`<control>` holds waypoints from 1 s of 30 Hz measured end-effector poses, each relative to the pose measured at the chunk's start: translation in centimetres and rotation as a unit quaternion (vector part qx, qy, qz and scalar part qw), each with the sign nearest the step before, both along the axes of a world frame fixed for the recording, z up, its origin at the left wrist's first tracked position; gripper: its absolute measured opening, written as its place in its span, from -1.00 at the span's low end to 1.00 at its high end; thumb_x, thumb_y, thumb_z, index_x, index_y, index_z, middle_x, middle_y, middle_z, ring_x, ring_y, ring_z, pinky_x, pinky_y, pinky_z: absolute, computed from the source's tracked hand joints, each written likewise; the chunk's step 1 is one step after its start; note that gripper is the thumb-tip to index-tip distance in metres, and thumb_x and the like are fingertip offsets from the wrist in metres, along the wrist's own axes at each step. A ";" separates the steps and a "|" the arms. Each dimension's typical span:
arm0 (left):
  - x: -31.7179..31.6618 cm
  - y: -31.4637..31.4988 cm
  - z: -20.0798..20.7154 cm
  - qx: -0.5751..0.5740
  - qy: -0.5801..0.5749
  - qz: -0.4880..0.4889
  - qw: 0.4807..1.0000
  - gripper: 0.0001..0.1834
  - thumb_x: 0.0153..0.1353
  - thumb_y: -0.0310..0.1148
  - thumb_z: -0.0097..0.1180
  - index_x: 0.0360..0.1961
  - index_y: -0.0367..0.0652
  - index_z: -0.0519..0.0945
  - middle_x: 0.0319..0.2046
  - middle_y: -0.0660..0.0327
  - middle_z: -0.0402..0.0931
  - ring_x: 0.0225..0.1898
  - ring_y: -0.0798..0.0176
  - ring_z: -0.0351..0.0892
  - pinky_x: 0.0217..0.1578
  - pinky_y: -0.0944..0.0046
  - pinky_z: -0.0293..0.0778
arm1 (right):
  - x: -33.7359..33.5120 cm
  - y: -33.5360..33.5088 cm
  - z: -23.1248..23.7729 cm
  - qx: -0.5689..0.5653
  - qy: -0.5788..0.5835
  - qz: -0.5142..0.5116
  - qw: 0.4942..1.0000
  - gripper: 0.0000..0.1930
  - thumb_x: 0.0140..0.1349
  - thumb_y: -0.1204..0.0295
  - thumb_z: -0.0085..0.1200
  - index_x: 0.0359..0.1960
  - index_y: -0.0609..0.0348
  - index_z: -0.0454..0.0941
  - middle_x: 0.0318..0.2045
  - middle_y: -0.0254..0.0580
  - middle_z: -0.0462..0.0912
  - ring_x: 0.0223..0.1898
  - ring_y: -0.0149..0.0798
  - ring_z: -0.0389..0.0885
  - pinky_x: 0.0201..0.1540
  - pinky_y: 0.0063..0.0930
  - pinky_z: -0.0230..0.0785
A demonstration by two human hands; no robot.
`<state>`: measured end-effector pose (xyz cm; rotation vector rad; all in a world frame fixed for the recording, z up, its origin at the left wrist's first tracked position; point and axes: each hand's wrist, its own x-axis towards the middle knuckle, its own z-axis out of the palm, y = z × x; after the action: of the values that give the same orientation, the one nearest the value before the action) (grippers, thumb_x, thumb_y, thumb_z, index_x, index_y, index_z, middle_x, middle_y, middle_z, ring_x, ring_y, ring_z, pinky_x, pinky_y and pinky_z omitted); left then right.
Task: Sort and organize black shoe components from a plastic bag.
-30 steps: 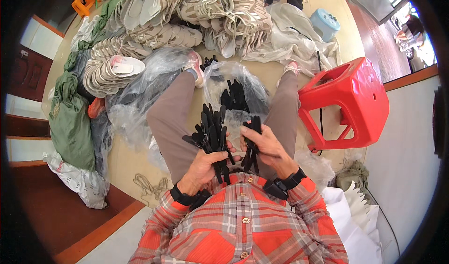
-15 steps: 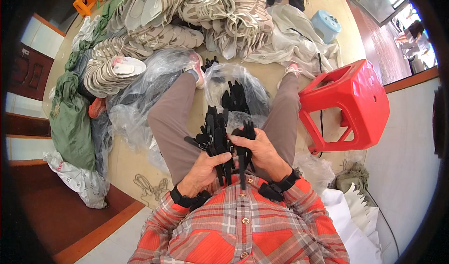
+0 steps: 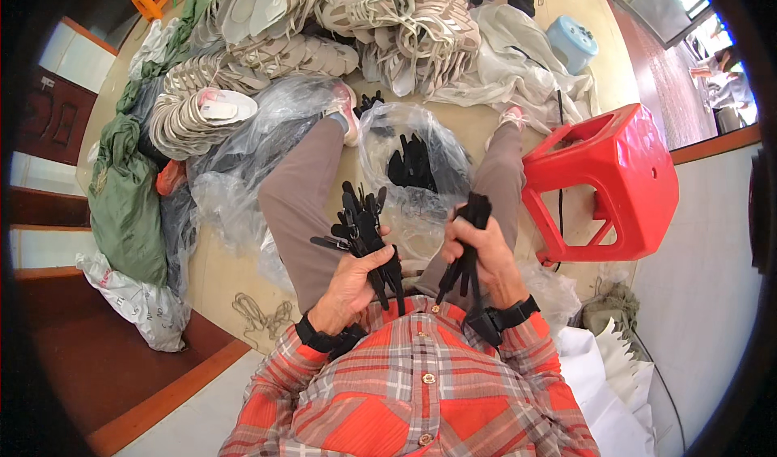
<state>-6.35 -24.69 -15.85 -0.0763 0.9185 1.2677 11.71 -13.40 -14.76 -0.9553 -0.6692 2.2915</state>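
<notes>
The left hand (image 3: 350, 285) grips a fanned bunch of black strips (image 3: 358, 221); the right hand (image 3: 490, 253), apart from it, is closed around a slimmer bundle (image 3: 477, 208). Both are near the shirt (image 3: 425, 360). More black pieces (image 3: 413, 165), seemingly alike though small in view, lie in a clear bag (image 3: 453, 151) between the legs (image 3: 303, 190). A red stool (image 3: 647, 186) stands to the right.

- I see the left hand (image 3: 348, 284) gripping fanned black straps (image 3: 361, 226) at seven o'clock.
- The right hand (image 3: 496, 259) grips a slimmer black strap bundle (image 3: 459, 271) at four.
- Red plastic stool (image 3: 639, 174) at three.
- Beige shoe uppers (image 3: 368, 5) heaped toward twelve.
</notes>
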 end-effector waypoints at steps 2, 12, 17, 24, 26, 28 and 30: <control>0.1 0.0 -0.3 0.003 0.033 0.026 0.999 -0.62 0.08 -0.55 0.12 -0.04 -0.15 0.39 -0.33 0.27 0.45 -0.33 0.28 0.53 -0.27 0.24 0.52 | -0.7 -0.9 1.5 0.045 -0.138 0.126 0.981 -0.56 -0.09 0.52 0.24 -0.15 0.30 0.34 -0.50 -0.28 0.46 -0.57 -0.41 0.45 -0.48 -0.49 0.36; 0.1 -0.2 0.3 0.063 -0.019 0.023 0.998 -0.56 0.09 -0.53 0.11 0.03 -0.18 0.32 -0.29 0.26 0.44 -0.18 0.25 0.50 -0.20 0.20 0.52 | -2.1 -1.9 -0.3 -0.037 -0.056 0.125 0.990 -0.71 -0.08 0.61 0.17 -0.25 0.29 0.44 -0.44 -0.21 0.52 -0.53 -0.40 0.49 -0.50 -0.53 0.37; 0.1 -0.4 0.6 0.049 0.024 -0.034 0.998 -0.53 0.07 -0.55 0.06 0.05 -0.21 0.27 -0.31 0.22 0.40 -0.24 0.20 0.47 -0.18 0.10 0.47 | -1.9 -0.6 1.1 -0.120 -0.018 0.039 0.992 -0.80 -0.02 0.62 0.09 -0.32 0.32 0.41 -0.43 -0.05 0.55 -0.52 -0.27 0.53 -0.49 -0.37 0.44; 1.1 -0.3 1.5 0.057 0.099 -0.114 0.987 -0.79 0.14 -0.46 0.09 -0.19 -0.21 0.42 -0.33 0.28 0.43 -0.37 0.38 0.47 -0.32 0.33 0.51 | -3.9 -1.1 0.9 0.069 -0.062 0.069 0.993 -0.72 -0.10 0.62 0.23 -0.36 0.25 0.37 -0.55 -0.25 0.50 -0.57 -0.38 0.50 -0.54 -0.53 0.37; 1.1 -0.3 1.0 0.052 0.110 -0.120 0.985 -0.78 0.15 -0.44 0.08 -0.18 -0.21 0.42 -0.33 0.28 0.44 -0.36 0.38 0.48 -0.33 0.33 0.51 | -4.1 -1.4 0.9 0.069 -0.075 0.062 0.993 -0.70 -0.11 0.62 0.23 -0.35 0.24 0.37 -0.55 -0.25 0.50 -0.56 -0.39 0.50 -0.54 -0.52 0.38; 1.0 -0.4 0.6 0.047 0.121 -0.128 0.983 -0.77 0.16 -0.42 0.08 -0.17 -0.21 0.42 -0.32 0.27 0.45 -0.35 0.38 0.49 -0.33 0.34 0.51 | -4.2 -1.6 0.8 0.069 -0.103 0.046 0.991 -0.68 -0.12 0.63 0.24 -0.34 0.23 0.37 -0.55 -0.25 0.49 -0.56 -0.39 0.50 -0.54 -0.49 0.39; 0.9 -0.4 0.4 0.032 0.047 -0.094 0.994 -0.73 0.17 -0.41 0.07 -0.11 -0.21 0.42 -0.30 0.25 0.47 -0.33 0.36 0.50 -0.34 0.33 0.52 | -3.8 -1.4 1.0 0.009 -0.063 0.029 0.998 -0.69 -0.11 0.62 0.23 -0.32 0.23 0.37 -0.54 -0.22 0.51 -0.55 -0.35 0.52 -0.52 -0.44 0.42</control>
<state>-5.44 -25.12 -15.46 0.1181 0.9419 1.1309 7.86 -14.82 -13.72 -1.0920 -0.7771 2.2861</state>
